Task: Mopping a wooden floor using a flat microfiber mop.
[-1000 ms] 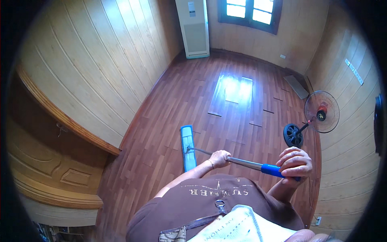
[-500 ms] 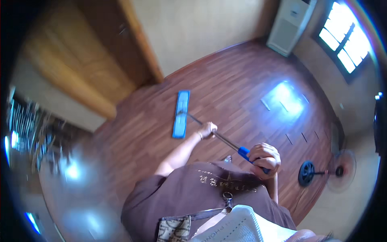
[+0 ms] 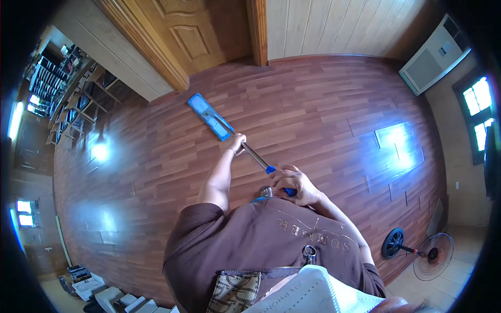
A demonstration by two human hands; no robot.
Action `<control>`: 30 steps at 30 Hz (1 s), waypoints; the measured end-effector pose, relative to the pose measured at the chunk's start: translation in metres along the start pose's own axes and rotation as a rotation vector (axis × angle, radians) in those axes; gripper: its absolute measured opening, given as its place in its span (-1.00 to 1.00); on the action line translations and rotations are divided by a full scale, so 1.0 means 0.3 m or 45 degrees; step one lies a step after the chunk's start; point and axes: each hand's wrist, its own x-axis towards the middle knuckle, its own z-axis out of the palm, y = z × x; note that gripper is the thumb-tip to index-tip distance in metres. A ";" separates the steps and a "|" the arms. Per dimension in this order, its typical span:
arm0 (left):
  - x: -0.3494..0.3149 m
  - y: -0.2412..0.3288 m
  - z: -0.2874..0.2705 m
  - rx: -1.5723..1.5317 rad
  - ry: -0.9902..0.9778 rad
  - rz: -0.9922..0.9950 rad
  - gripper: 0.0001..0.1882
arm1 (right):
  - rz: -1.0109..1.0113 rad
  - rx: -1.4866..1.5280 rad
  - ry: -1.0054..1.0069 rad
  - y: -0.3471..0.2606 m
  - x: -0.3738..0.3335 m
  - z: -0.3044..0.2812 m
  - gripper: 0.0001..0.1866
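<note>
A flat mop with a blue rectangular head (image 3: 211, 117) lies on the wooden floor (image 3: 308, 125), its head slanting from upper left to lower right. My left hand (image 3: 238, 143) is wrapped round the metal pole, low down near the head. Higher up, at the blue grip (image 3: 270, 170), my right hand (image 3: 292, 182) closes round the end of the handle close to my chest. The pole tilts away from me to the far left. One of my feet (image 3: 266, 191) shows just beyond my shirt.
A wooden door (image 3: 195, 39) in its frame stands at the far side. Chairs (image 3: 81, 101) line a counter on the left. A standing fan (image 3: 436, 254) is at the near right, a white floor-standing unit (image 3: 434, 55) at the far right. Boxes and papers lie at the near left.
The mop head has swung from nearly upright to a slant and moved up and left in the picture. Both hands have shifted left with the pole. The view has turned, showing more at left.
</note>
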 end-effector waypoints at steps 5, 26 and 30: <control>-0.197 -0.201 -0.298 0.289 0.202 0.172 -0.87 | -0.070 0.226 -0.025 -0.035 0.070 0.075 -0.87; -0.686 0.305 0.650 0.919 -0.239 0.671 -0.63 | 0.106 0.043 0.466 -0.618 -0.557 -0.188 -0.87; -0.671 0.339 0.875 0.890 -0.396 0.970 -0.64 | 0.195 -0.147 0.646 -0.756 -0.660 -0.146 -0.86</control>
